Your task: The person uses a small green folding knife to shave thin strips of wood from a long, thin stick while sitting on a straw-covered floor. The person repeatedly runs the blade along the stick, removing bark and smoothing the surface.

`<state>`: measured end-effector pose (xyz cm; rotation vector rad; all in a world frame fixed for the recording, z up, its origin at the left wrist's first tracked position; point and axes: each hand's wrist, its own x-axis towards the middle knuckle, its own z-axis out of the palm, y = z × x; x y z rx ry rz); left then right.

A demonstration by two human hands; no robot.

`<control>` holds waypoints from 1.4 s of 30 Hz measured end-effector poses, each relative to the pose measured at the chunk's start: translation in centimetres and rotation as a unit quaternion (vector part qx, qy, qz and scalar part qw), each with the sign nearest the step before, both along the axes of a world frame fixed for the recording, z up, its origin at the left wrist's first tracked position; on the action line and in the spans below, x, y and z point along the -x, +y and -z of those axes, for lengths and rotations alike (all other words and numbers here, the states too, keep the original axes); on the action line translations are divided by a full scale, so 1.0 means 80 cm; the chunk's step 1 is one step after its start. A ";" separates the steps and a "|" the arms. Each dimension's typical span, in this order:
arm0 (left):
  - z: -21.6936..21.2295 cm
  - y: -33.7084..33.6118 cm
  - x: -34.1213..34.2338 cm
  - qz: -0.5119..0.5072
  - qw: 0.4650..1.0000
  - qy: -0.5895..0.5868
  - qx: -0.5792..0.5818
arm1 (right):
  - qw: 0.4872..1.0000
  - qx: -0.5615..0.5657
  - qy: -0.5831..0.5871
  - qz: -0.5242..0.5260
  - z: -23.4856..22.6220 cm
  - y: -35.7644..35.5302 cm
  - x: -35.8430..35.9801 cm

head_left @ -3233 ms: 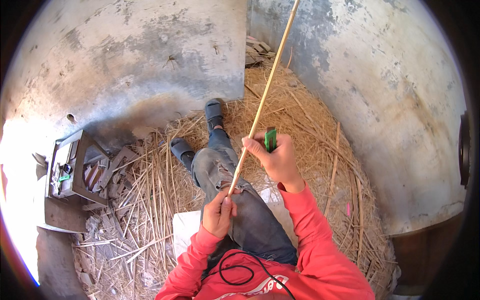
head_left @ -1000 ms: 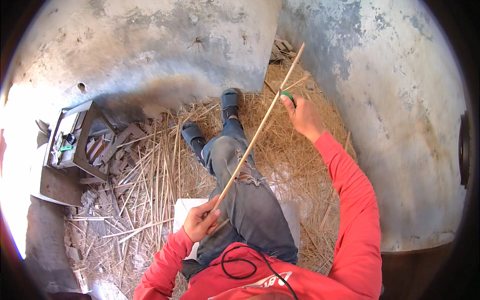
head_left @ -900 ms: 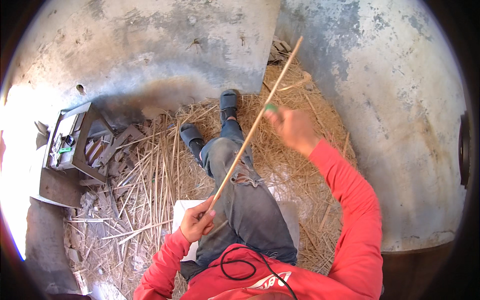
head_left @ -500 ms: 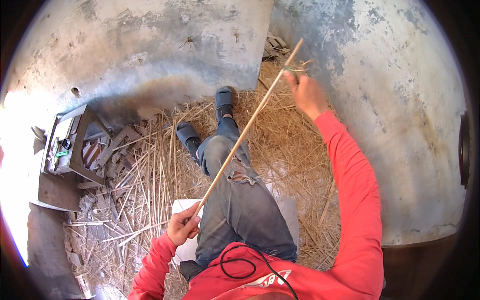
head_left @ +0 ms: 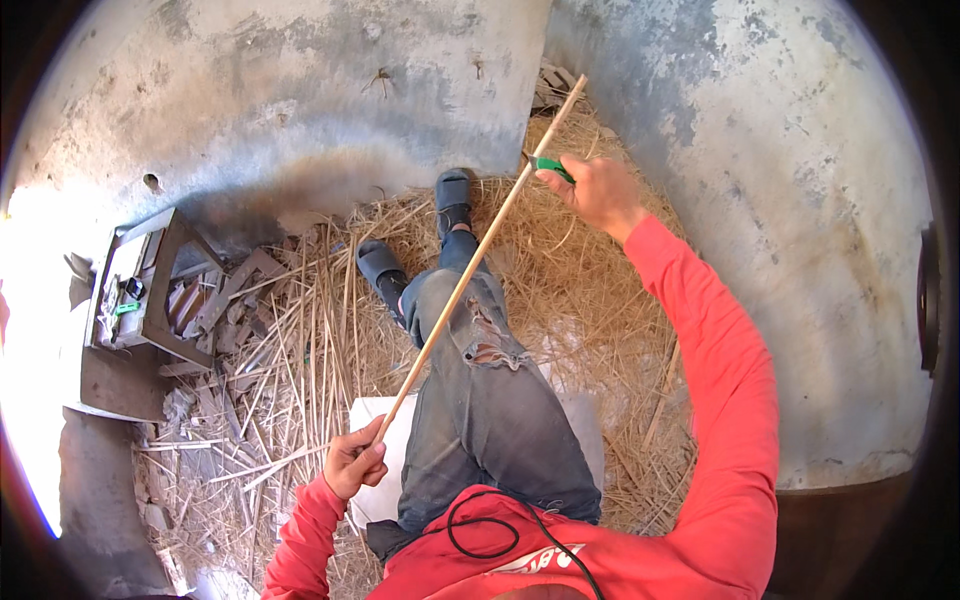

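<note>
left hand (head_left: 354, 463) pinching near end of cane (head_left: 470, 266) | right hand (head_left: 598, 190) far, gripping green-handled knife (head_left: 550, 166) against it | risk: blade slips toward leg; cane may split unevenly

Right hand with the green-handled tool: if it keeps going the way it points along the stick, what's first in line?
Probably the stick's far tip, then straw heaped at the grey wall; depth is unclear.

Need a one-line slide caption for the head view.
Seated person's left hand grips a long cane; right hand holds a green-handled tool against it.
</note>
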<state>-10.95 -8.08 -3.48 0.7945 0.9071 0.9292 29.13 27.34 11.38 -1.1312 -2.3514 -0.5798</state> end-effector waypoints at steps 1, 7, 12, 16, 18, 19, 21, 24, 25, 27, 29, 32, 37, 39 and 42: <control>0.004 -0.007 0.002 0.002 1.000 0.003 0.003 | 0.996 0.066 0.064 0.005 0.004 0.004 -0.005; 0.016 -0.022 0.004 0.006 0.999 0.030 0.022 | 0.954 0.102 0.278 -0.046 0.000 0.016 -0.054; 0.016 -0.026 0.003 -0.014 1.000 0.025 0.007 | 0.923 0.156 0.350 0.043 -0.034 -0.013 -0.016; 0.012 -0.021 -0.013 -0.009 0.994 0.101 -0.050 | 0.858 0.289 0.424 0.016 -0.025 -0.012 -0.017; 0.004 -0.016 -0.026 -0.012 0.980 0.180 -0.081 | 0.786 0.389 0.481 -0.018 -0.030 -0.037 0.003; 0.000 -0.012 -0.034 -0.013 0.971 0.219 -0.097 | 0.769 0.405 0.493 -0.030 -0.027 -0.046 0.009; -0.005 -0.005 -0.050 -0.030 0.958 0.241 -0.151 | 0.735 0.435 0.517 -0.059 -0.020 -0.062 0.023; -0.007 0.004 -0.076 -0.072 0.941 0.264 -0.200 | 0.695 0.468 0.540 -0.082 -0.020 -0.093 0.057; -0.010 0.007 -0.084 -0.083 0.936 0.273 -0.208 | 0.686 0.475 0.544 -0.087 -0.018 -0.101 0.067; -0.017 0.019 -0.102 -0.102 0.926 0.284 -0.225 | 0.702 0.491 0.511 -0.072 -0.009 -0.118 0.077; -0.014 0.030 -0.118 -0.137 0.908 0.296 -0.263 | 0.713 0.483 0.499 -0.092 -0.005 -0.143 0.098; -0.021 0.051 -0.138 -0.158 0.896 0.305 -0.281 | 0.750 0.456 0.457 -0.144 0.010 -0.164 0.107; -0.063 0.065 -0.162 -0.167 0.954 0.148 -0.200 | 0.753 0.422 0.487 -0.137 0.010 -0.173 0.108; -0.057 0.069 -0.157 -0.138 0.967 0.114 -0.179 | 0.755 0.396 0.508 -0.125 0.008 -0.162 0.099; -0.049 0.073 -0.149 -0.107 0.978 0.111 -0.144 | 0.821 0.366 0.435 -0.061 -0.002 -0.160 0.084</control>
